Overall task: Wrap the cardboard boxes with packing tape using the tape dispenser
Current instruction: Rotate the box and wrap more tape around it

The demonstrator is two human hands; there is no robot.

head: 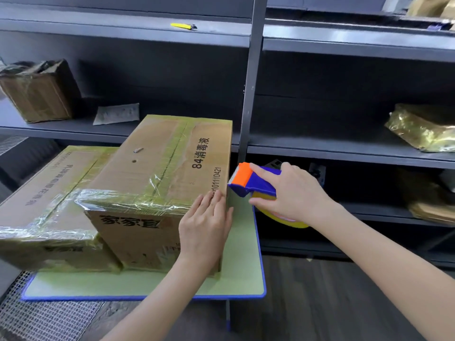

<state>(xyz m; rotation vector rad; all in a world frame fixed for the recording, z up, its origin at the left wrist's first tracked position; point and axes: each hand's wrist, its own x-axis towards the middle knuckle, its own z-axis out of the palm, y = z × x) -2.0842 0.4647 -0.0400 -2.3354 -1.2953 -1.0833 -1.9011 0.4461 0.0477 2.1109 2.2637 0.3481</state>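
1 green table [242, 267] holds 2 taped cardboard boxes: a taller box [160, 173] touching a lower box [44, 193]. The left hand [206, 225], fingers straight, presses the taller box's near right corner; the right hand [295, 193] grips 1 tape dispenser [258, 183] at that box's right edge

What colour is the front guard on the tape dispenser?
Orange guard on the blue tape dispenser; head view shows it best.

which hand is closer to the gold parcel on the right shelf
Right. The right hand is below-left of the gold parcel; the left hand rests farther left, on the box.
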